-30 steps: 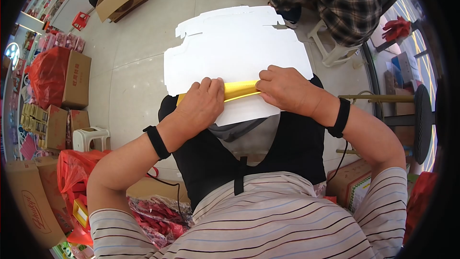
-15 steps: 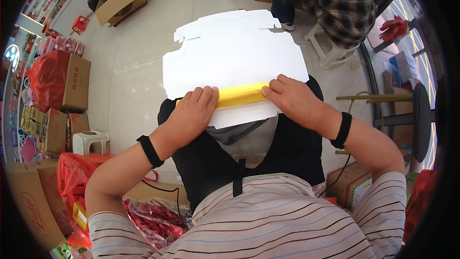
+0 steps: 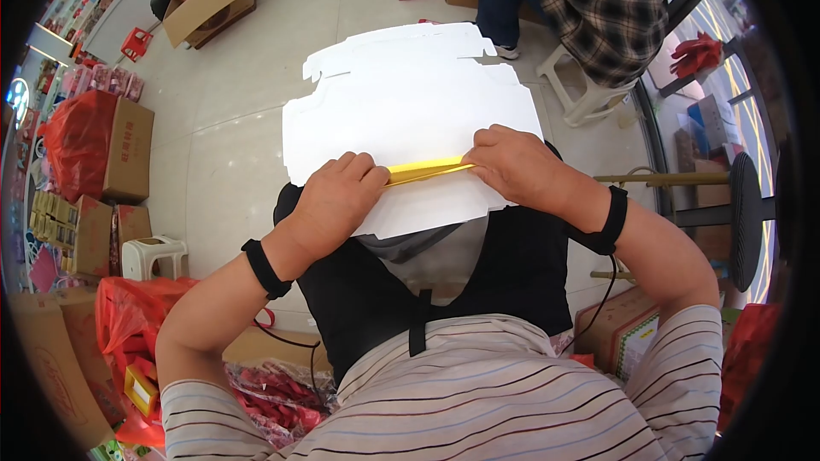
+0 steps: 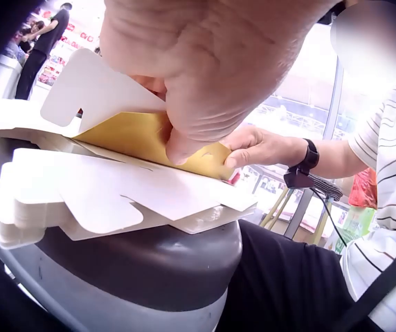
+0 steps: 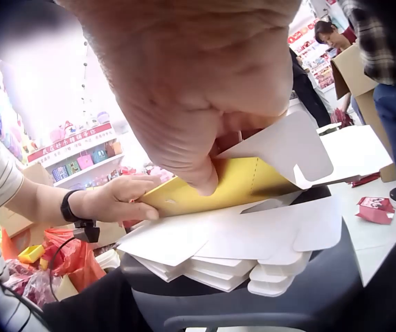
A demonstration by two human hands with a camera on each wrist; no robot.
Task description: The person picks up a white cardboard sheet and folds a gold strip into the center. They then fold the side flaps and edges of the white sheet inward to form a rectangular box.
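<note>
A flat die-cut white cardboard box blank (image 3: 410, 107) lies in front of the person, over the knees. Across its near part runs a raised fold showing a yellow face (image 3: 427, 172). My left hand (image 3: 342, 198) pinches this fold at its left end, thumb on the yellow side in the left wrist view. At the other end my right hand (image 3: 523, 171) pinches it the same way. Beneath, a stack of white blanks (image 5: 274, 266) rests on a rounded dark-grey support (image 4: 163, 266).
A person in a plaid shirt (image 3: 598, 8) sits on a white stool (image 3: 568, 90) at the far right. Open cardboard box (image 3: 213, 4) stands far left, with another person behind it. Cartons (image 3: 128, 149) and a white stool (image 3: 154, 256) line the left side.
The yellow face looked wide half a second ago; now it shows as a narrower strip, folded over between the hands. Both hands stay at its ends, shifted only slightly.
</note>
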